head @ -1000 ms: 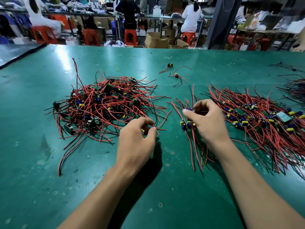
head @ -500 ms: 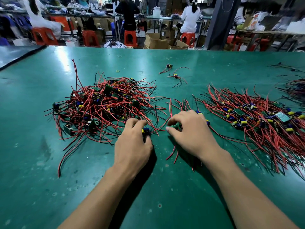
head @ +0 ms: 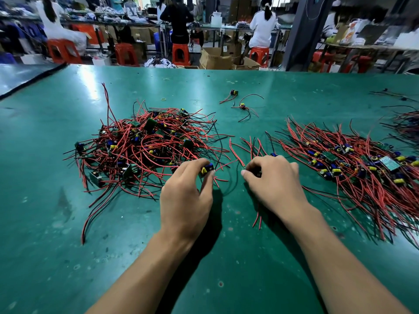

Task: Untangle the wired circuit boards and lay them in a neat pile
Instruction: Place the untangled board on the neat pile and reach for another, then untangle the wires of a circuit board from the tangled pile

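Left hand (head: 186,196) pinched a small board (head: 207,169) with yellow and blue parts at the near edge of the tangled heap (head: 145,146) on the green table (head: 113,257). Right hand (head: 274,182), just beside it but not touching, curled round a little bunch of wired boards (head: 244,172), red wires poking out ahead. The laid-out pile (head: 353,164) sat further right

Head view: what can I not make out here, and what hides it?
Head view: the left hand pinches a small board; its fingers hide all but the blue and yellow parts.
Head view: the right hand curls over a second board; only a green corner shows.
Head view: the far-right bundle is cut off by the frame edge.
Head view: wires bury the boards deep in the tangled heap; no count possible.
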A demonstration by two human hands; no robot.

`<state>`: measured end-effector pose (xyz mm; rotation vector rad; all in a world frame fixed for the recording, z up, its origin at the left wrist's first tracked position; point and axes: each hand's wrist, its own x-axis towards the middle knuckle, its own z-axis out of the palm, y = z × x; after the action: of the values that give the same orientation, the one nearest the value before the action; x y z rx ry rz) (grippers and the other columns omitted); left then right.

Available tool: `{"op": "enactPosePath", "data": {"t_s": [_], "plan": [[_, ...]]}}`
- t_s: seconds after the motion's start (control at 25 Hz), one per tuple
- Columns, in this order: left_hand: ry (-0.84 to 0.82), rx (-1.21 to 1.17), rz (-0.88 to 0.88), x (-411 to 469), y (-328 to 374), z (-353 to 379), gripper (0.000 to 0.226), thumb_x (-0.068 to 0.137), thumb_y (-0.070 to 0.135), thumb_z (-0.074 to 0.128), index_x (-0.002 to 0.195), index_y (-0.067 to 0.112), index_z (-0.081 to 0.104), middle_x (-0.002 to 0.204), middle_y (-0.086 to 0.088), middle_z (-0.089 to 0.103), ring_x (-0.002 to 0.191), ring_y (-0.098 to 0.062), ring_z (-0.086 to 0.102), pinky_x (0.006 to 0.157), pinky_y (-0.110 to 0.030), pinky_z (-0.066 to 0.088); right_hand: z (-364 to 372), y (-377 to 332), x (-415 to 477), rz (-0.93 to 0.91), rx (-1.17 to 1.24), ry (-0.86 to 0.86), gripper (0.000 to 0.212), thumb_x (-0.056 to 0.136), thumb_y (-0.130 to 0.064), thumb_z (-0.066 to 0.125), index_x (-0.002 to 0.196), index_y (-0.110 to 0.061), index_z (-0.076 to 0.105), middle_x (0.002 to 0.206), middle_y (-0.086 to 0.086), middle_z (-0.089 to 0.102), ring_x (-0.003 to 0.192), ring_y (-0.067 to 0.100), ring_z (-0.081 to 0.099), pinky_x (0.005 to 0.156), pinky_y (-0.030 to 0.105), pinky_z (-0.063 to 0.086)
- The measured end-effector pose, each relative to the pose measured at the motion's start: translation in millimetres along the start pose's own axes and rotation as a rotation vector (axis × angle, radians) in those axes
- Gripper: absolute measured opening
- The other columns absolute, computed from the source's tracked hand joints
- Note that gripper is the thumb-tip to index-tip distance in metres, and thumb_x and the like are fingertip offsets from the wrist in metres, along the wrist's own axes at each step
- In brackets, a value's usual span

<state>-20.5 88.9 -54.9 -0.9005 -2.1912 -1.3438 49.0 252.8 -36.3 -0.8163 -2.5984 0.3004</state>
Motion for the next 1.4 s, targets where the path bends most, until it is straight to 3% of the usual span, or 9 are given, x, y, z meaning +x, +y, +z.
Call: {"op": "enactPosePath", "data": {"t_s": [0.2,0.36,0.48,0.64,0.8,0.96,1.04,1.2,1.4], "plan": [[0.086,-0.053,0.075,-3,3,4,0.021,0.086,0.019,0.076,0.104,0.009,0.071,0.099,0.0,0.072,0.09,-0.017,0.068,0.078,-0.033,0.053,-1,-22,-4,-0.036,0.788,-0.199,0.018,0.094,-0.026,0.063,0.082,-0.018,0.074,0.069,-0.004,0.07,0.058,0.009,0.057,0.059,0.021,0.044],[0.047,-0.063,0.071,-2,0,3,0.017,0.085,0.017,0.075,0.101,0.012,0.072,0.096,0.002,0.072,0.079,-0.016,0.066,0.067,-0.031,0.052,-6,-28,-7,-0.032,1.038,-0.459,0.014,0.086,-0.024,0.065,0.095,-0.018,0.074,0.077,0.001,0.069,0.064,0.008,0.057,0.057,0.016,0.04],[-0.006,-0.105,0.088,-3,-1,3,0.021,0.083,0.011,0.077,0.104,0.013,0.072,0.099,0.004,0.072,0.075,-0.013,0.064,0.067,-0.025,0.051,-5,-27,-7,-0.002,1.043,-0.343,0.01,0.094,-0.022,0.067,0.093,-0.014,0.073,0.079,0.0,0.073,0.061,0.01,0.061,0.055,0.018,0.044],[-0.051,-0.15,0.162,-7,1,5,0.022,0.084,0.006,0.07,0.106,0.011,0.072,0.113,-0.001,0.065,0.095,-0.015,0.066,0.073,-0.035,0.056,-8,-27,-2,0.127,1.21,-0.191,0.011,0.096,-0.013,0.063,0.091,-0.015,0.072,0.078,-0.004,0.072,0.057,0.009,0.061,0.053,0.017,0.044],[0.055,-0.088,0.165,-7,2,5,0.02,0.083,0.006,0.067,0.101,0.013,0.07,0.116,-0.004,0.046,0.072,-0.015,0.057,0.056,-0.036,0.053,-13,-22,5,0.4,1.504,-0.128,0.018,0.098,-0.018,0.056,0.091,-0.018,0.072,0.075,-0.008,0.069,0.054,0.007,0.054,0.054,0.021,0.037],[0.151,-0.208,-0.054,-1,-1,4,0.025,0.083,-0.006,0.065,0.099,0.014,0.067,0.122,-0.002,0.045,0.072,-0.007,0.058,0.054,-0.016,0.049,-19,-15,9,0.533,1.853,-0.141,0.019,0.096,-0.019,0.051,0.096,-0.014,0.07,0.065,-0.006,0.06,0.049,0.008,0.041,0.045,0.019,0.034],[0.144,-0.247,-0.179,3,-5,4,0.021,0.085,-0.004,0.065,0.094,0.015,0.066,0.105,0.002,0.058,0.073,-0.007,0.06,0.062,-0.023,0.052,-22,-12,9,0.514,1.936,-0.2,0.018,0.089,-0.019,0.055,0.091,-0.011,0.071,0.066,-0.003,0.056,0.048,0.009,0.034,0.042,0.019,0.029],[-0.121,-0.528,-0.41,6,-3,5,0.008,0.094,0.016,0.064,0.088,0.012,0.068,0.074,-0.002,0.072,0.056,-0.011,0.065,0.053,-0.028,0.053,-18,-15,0,0.28,1.558,-0.461,0.021,0.078,-0.032,0.063,0.079,-0.016,0.077,0.066,-0.002,0.053,0.047,0.006,0.031,0.041,0.016,0.021],[-0.406,-1.128,-0.801,12,7,2,0.034,0.083,0.035,0.064,0.093,0.002,0.067,0.067,-0.013,0.065,0.047,-0.024,0.063,0.044,-0.027,0.052,-8,-25,-8,0.219,1.528,-0.685,0.022,0.082,-0.031,0.072,0.091,-0.011,0.073,0.074,0.007,0.065,0.05,0.016,0.057,0.046,0.023,0.048]]}}
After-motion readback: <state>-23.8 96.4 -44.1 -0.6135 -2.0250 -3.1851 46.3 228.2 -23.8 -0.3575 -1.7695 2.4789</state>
